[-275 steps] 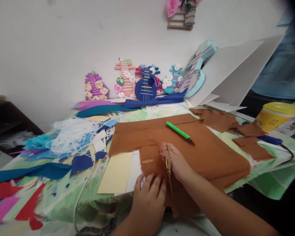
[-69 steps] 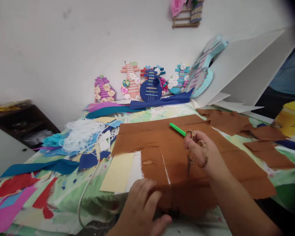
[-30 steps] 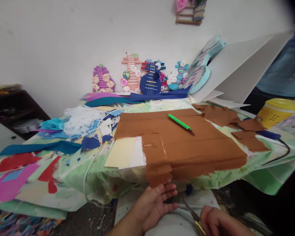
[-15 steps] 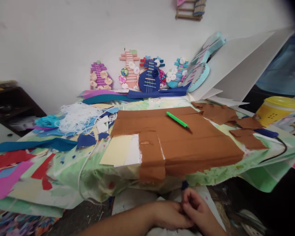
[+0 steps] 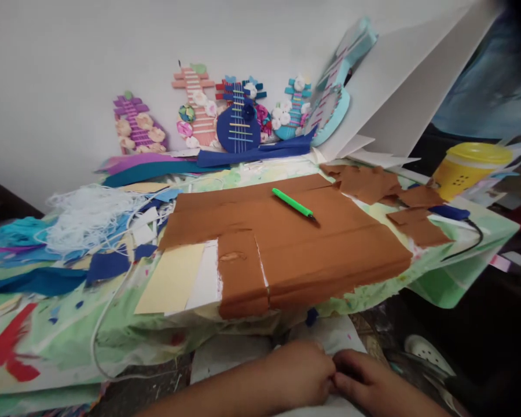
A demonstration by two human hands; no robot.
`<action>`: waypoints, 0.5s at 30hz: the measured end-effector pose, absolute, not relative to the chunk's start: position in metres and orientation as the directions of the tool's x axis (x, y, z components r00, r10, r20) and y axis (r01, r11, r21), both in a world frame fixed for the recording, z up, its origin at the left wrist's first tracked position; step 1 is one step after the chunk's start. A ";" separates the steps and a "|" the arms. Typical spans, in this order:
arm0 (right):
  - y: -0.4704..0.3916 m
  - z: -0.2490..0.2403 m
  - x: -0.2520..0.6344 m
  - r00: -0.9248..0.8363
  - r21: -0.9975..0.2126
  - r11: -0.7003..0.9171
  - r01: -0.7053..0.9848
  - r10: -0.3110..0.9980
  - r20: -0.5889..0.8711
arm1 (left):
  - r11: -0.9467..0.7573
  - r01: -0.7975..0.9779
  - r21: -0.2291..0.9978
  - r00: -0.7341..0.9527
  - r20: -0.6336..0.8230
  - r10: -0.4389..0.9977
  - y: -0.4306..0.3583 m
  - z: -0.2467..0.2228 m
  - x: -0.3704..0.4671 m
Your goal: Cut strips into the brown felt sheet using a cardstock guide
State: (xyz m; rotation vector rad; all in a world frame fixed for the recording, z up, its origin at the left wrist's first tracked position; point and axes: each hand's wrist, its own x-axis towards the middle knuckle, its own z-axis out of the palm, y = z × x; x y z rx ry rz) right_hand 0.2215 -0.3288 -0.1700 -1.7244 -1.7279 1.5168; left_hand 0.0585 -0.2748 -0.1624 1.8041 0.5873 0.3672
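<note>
The brown sheet (image 5: 330,237) lies flat across the middle of the surface (image 5: 130,327), its near side reaching the front edge. A slit (image 5: 261,260) runs in from that edge and sets off a narrow flap (image 5: 243,278), marked by a small puckered spot (image 5: 233,255). The left hand (image 5: 304,368) and the right hand (image 5: 369,376) meet in front of the surface, knuckles together and apart from the sheet. The left fingers are curled out of sight and the right ones bend in against them; whether anything is pinched between them cannot be told from this angle, so neither hand can be called empty or gripping.

The sheet should weigh very little and handle as limp, thin stuff, nearer to cloth or crepe than to card. It would likely fold or sag if lifted by one corner, and its ragged front edge suggests that it tears or frays easily. The weakest place is probably the inner end of the slit, where a tug on the flap could lengthen the split. A flat, wide hold at both outer sides would spread the pull best, with the puckered spot left alone. The green pen (image 5: 292,201) rests on top (smooth-barrelled, and apt to roll if the sheet tilts). The cream sheet (image 5: 169,278) beside the flap looks a little stiffer and would probably take an edge pinch well.
</note>
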 end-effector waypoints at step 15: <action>-0.313 -0.153 0.225 -0.398 -0.691 -0.478 0.543 0.578 -0.713 | -0.276 0.044 0.960 0.814 0.126 0.566 -0.284 -0.146 0.070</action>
